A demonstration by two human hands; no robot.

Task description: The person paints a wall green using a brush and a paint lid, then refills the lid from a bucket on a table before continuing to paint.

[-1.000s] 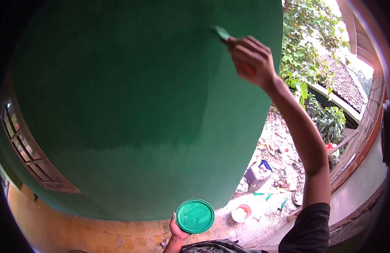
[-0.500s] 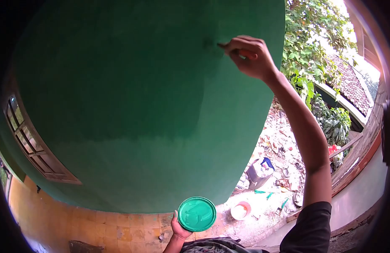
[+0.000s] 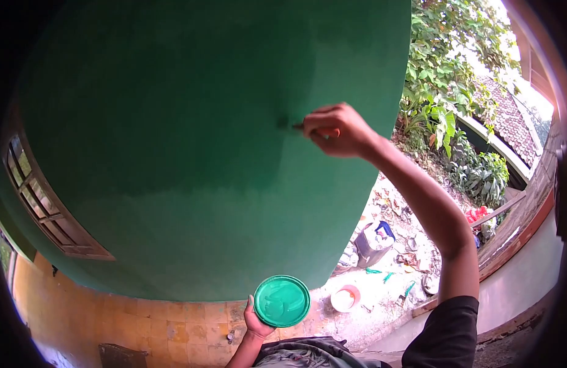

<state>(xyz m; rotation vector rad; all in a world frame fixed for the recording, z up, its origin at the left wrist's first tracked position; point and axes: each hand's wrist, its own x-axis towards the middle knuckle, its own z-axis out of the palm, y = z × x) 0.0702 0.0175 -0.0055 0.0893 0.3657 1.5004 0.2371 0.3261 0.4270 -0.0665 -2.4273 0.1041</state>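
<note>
My right hand (image 3: 340, 130) is closed around a paintbrush (image 3: 297, 126) with an orange-red handle. The dark bristle end is against, or very close to, the green wall (image 3: 234, 239). A darker green area of paint (image 3: 191, 122) spreads over the wall's upper part, and the brush is near its right edge. Low in the view, my left hand (image 3: 257, 322) grips a round paint container (image 3: 282, 301) by its side. Green paint shows inside its rim, with streaks across the surface. How deep the container is cannot be seen.
A wooden-framed window (image 3: 50, 202) is at the left. Yellowish tiles (image 3: 155, 322) run below the green wall. Right of it, a pinkish bucket (image 3: 345, 299) and a dark bin (image 3: 374, 243) stand on littered ground. Leafy plants (image 3: 443, 80) grow beyond the wall's right edge.
My right hand has moved down and slightly left along the wall with the paintbrush. My left hand still holds the paint container, which appears slightly higher and further left.
</note>
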